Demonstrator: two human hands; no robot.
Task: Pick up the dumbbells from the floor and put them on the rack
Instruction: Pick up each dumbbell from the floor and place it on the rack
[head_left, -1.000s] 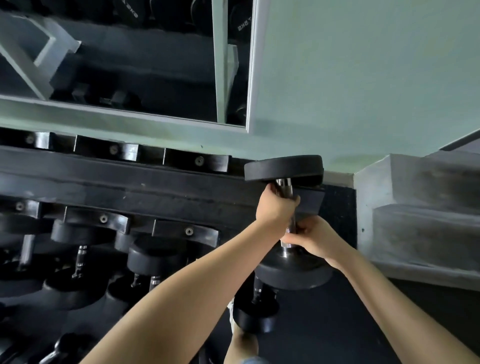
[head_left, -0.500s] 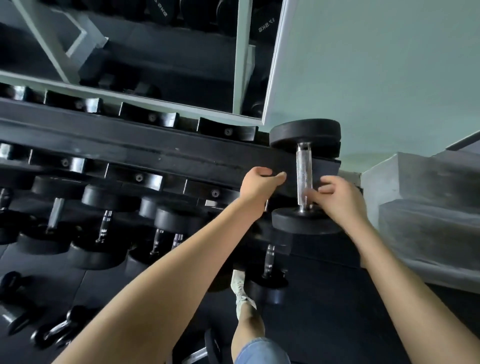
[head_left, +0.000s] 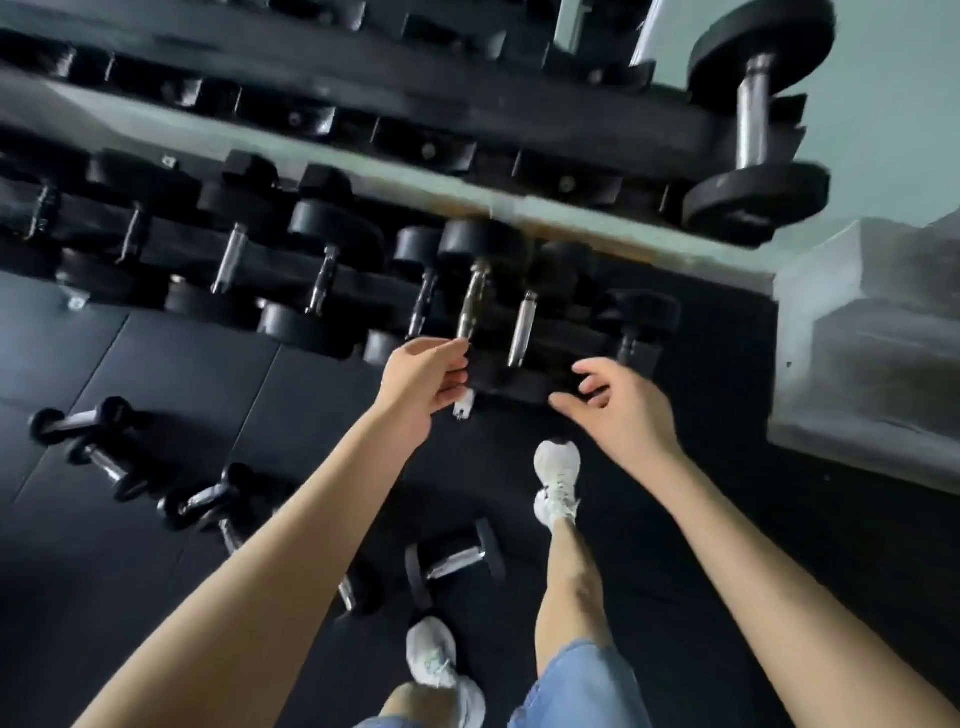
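Note:
A large black dumbbell (head_left: 753, 122) with a steel handle rests at the right end of the rack's top shelf (head_left: 363, 111). My left hand (head_left: 423, 382) and my right hand (head_left: 621, 408) hang empty with fingers apart, well below it, in front of the rack's lower tier of dumbbells (head_left: 322, 270). On the black floor lie several loose dumbbells: one near my feet (head_left: 454, 561), a pair at the left (head_left: 85, 434), and more between them (head_left: 208, 504).
A grey concrete step (head_left: 872, 332) stands at the right beside the rack. The pale green wall (head_left: 893, 104) is behind the rack. My two feet in white shoes (head_left: 558, 480) stand on the black rubber floor (head_left: 156, 374) close to the loose dumbbells.
Both hands have let go of the large dumbbell, now left on the top shelf, and have dropped lower. My view has tilted down toward the floor.

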